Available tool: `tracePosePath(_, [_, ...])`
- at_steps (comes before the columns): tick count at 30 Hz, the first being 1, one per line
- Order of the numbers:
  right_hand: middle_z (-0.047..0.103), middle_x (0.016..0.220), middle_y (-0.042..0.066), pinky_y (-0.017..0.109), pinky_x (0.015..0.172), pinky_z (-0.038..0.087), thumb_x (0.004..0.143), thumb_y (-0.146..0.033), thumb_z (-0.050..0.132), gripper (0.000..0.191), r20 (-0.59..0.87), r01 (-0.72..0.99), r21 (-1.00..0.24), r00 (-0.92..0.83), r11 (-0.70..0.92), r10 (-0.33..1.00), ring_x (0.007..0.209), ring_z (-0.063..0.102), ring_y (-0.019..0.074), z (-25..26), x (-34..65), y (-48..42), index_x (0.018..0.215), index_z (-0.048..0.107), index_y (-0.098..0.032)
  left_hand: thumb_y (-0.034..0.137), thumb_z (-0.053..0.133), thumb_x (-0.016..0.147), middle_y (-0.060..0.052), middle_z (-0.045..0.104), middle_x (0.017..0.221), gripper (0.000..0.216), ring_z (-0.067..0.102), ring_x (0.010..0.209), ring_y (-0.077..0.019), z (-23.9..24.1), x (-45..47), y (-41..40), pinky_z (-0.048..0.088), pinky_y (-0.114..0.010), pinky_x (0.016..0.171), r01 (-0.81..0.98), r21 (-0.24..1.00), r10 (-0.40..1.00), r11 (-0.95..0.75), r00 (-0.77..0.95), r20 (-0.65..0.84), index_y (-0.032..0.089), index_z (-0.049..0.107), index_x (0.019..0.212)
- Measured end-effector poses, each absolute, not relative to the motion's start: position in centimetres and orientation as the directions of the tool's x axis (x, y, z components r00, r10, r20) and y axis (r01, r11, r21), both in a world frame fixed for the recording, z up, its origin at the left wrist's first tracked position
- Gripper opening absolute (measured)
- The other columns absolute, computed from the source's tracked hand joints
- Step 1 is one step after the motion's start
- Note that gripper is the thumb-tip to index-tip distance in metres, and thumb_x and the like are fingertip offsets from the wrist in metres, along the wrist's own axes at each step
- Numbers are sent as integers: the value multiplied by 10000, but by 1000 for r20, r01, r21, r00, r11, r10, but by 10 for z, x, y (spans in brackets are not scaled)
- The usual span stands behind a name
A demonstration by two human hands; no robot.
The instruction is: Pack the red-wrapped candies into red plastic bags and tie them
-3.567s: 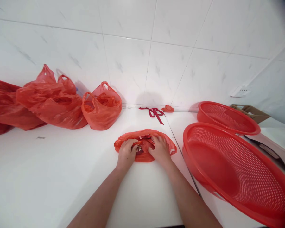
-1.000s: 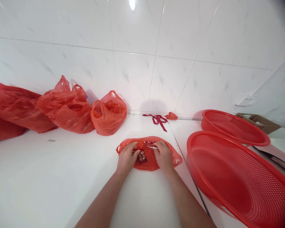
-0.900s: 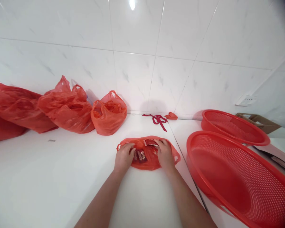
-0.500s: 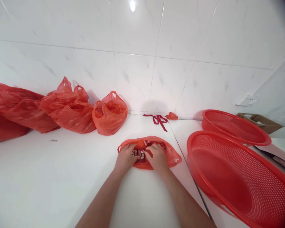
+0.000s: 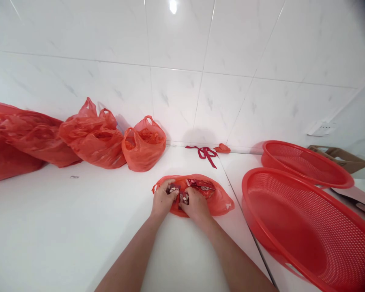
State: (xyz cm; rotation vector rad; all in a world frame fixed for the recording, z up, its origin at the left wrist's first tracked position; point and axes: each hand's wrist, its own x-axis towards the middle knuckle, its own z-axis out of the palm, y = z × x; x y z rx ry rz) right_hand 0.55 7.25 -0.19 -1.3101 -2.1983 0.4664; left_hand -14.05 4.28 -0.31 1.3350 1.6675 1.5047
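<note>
A small red plastic bag [image 5: 219, 200] lies flat on the white counter [image 5: 63, 227], its mouth open toward me. Inside it show small red wrapped packets [image 5: 202, 185]. My left hand [image 5: 162, 200] grips the bag's near left edge, fingers curled over a packet. My right hand [image 5: 194, 204] rests right beside it, fingers closed on packets at the bag's middle. The two hands touch each other.
Several filled red plastic bags [image 5: 143, 144] line the tiled wall at the left. Two large red perforated baskets [image 5: 307, 235] stand at the right, one behind the other [image 5: 305, 168]. A dark red ribbon [image 5: 205, 153] and a red scrap [image 5: 222, 148] lie by the wall. A cardboard box [image 5: 340, 156] sits far right.
My right hand has slid left from the bag's right side to its middle, meeting my left hand. More of the bag's right part and packets now show. The view drifted slightly left.
</note>
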Motion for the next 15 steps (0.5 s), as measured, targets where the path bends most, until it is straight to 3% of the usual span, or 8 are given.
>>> tracePosePath(3, [635,760,-19,274,609,423,701,-231,602,238,221,592,-703,-346,395,912,698,601,182,2,10,72,930,541,-246,206,564,726,38,567,654,365,554,547,-127,-2,-137,42,499,-279,564,275,952,896,-132,-379,233,241,598,1087])
tracePosePath(6, [667,833,-10,284,639,456,754,-257,540,296,242,474,-808,-273,349,931,748,630,181,4,18,76,1050,524,-256,211,570,722,46,553,634,346,556,533,-128,0,-134,41,505,-282,556,241,962,897,-130,-384,218,236,600,1066])
tracePosePath(15, [666,902,7,327,709,473,710,-233,548,344,228,437,-844,-237,313,945,788,622,192,10,30,88,1054,544,-254,224,594,723,43,577,678,349,579,555,-123,-4,-130,43,525,-280,580,203,970,905,-136,-373,205,240,587,1072])
